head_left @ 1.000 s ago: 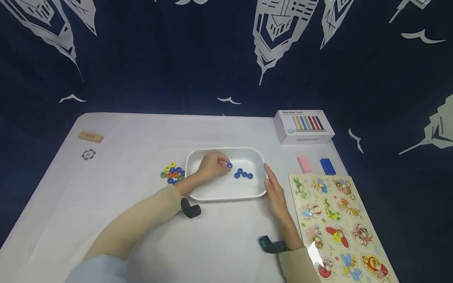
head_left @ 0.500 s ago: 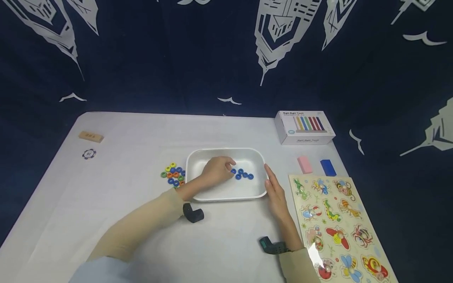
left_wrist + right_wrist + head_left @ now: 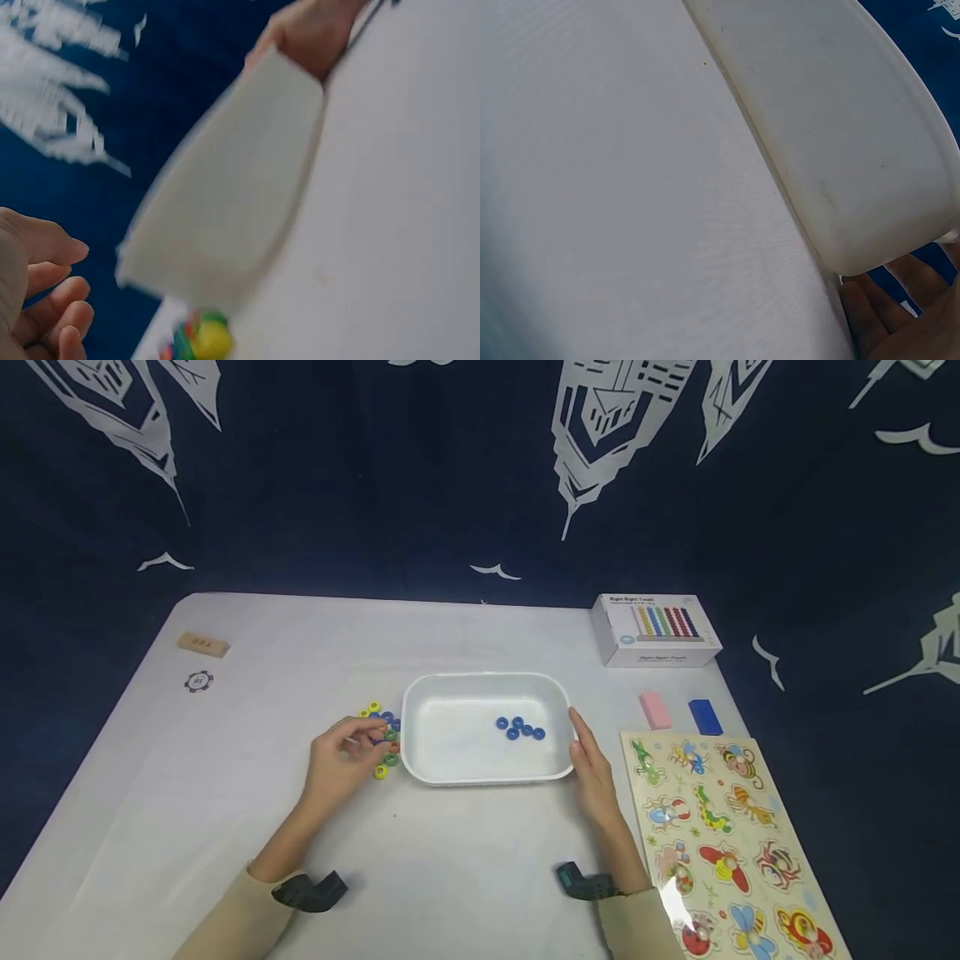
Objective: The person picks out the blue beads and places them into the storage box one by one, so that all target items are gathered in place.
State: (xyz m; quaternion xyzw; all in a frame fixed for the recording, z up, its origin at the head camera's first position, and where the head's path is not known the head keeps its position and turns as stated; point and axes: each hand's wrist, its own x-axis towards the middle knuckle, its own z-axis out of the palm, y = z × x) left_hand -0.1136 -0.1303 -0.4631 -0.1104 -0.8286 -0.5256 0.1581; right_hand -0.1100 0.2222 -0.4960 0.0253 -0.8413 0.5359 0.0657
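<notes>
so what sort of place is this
Probably an indoor play or learning setup: small round blue beads in a white rectangular tray, a flat cream board of colourful cartoon bugs, and a dark blue printed fabric backdrop behind them.

A plain beige left sleeve (image 3: 238, 918) was worn, matched by a beige right sleeve (image 3: 639, 928). Beyond the cuffs, a black, bent left wrist device (image 3: 311, 893) and a similar right wrist device (image 3: 587, 884), marked with dark green, were fitted.
</notes>
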